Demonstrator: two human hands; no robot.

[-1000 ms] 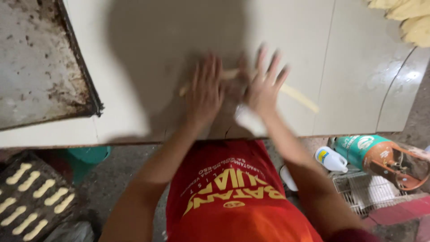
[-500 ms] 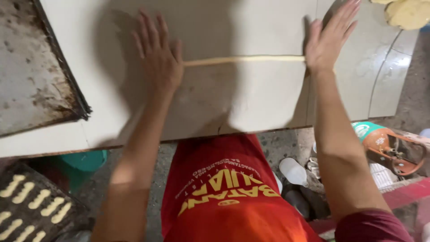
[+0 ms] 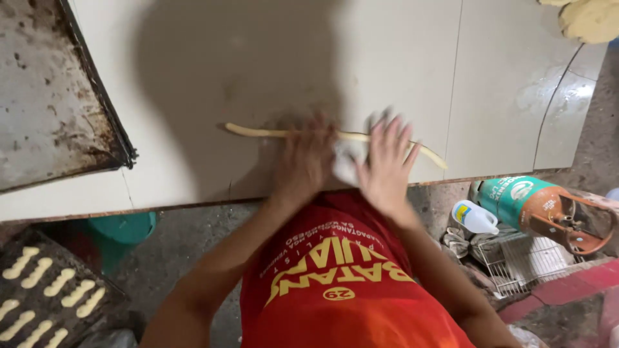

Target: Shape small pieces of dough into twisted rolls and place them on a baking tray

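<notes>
Both hands flat, fingers spread, pressing on a thin dough rope [image 3: 271, 133] near the worktop's [image 3: 400, 58] front edge. Left hand [image 3: 303, 161] and right hand [image 3: 387, 161] now close together at mid-rope, drawn in from the ends held half a second ago. Rope tips poking out left and right: another rolling pass, lengthening the strand. Rusty tray [image 3: 45, 96] at left edge; dough lump [image 3: 590, 19] at far right corner.

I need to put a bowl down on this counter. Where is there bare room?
Bare white counter lies between the dark tray at left and the dough lump at far right. Crowded along the front edge: both hands cover the dough rope.
</notes>
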